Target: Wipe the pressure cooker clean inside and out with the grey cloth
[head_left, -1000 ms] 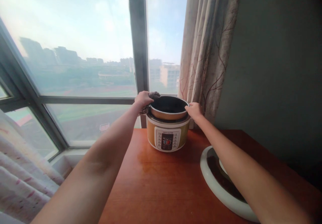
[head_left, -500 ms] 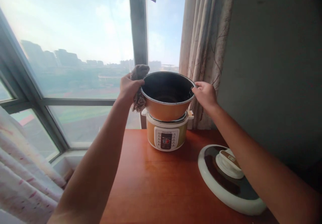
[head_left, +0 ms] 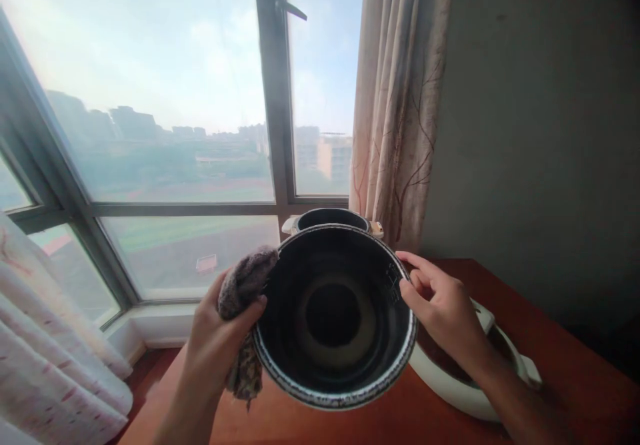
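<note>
Head view, hands (head_left: 215, 338) gripping pot rim (head_left: 334, 317), table edge (head_left: 150, 405) probably near

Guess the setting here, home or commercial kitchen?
Likely a home, a room high up in an apartment block. Patterned curtain beside a big window over rooftops, and a household electric cooker on a wooden table.

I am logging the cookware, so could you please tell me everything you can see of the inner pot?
The inner pot is round and deep, with a dark, seemingly non-stick inside, faint level marks on its right wall and a pale, speckled rim. It looks empty. It is held off the table, tilted with its mouth toward the camera, in front of the cooker. The left hand grips its left rim through a cloth; the right hand grips the right rim bare.
</note>
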Motion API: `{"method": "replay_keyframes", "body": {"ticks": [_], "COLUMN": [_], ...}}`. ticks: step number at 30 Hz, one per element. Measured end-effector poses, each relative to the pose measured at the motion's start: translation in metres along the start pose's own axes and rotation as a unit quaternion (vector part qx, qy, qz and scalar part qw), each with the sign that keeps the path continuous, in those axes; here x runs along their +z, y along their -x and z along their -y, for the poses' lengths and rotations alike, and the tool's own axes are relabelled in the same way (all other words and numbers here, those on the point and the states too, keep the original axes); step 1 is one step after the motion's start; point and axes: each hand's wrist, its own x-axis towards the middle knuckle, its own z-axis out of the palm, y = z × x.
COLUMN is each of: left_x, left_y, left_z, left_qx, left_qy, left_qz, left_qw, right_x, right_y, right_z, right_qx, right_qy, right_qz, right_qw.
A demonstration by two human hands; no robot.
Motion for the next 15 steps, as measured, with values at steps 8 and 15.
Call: {"method": "replay_keyframes", "body": {"ticks": [8,15], "left_x": [-0.007,0.004], "left_y": [0.025,0.026], "left_z": [0.061,0.077], "left_qx": [-0.064,-0.085], "left_qy": [-0.047,-0.034], "left_qz": [0.075,0.094], "left_qw": [0.994,0.991], "right_x": [0.030,0.050], "right_y": [0.062,0.068], "right_z": [-0.064,-0.095], "right_qx": [0.101,0.131], "right_qy": [-0.018,-0.043], "right_qz": [0.045,0.047], "right_qw": [0.994,0.989]}}
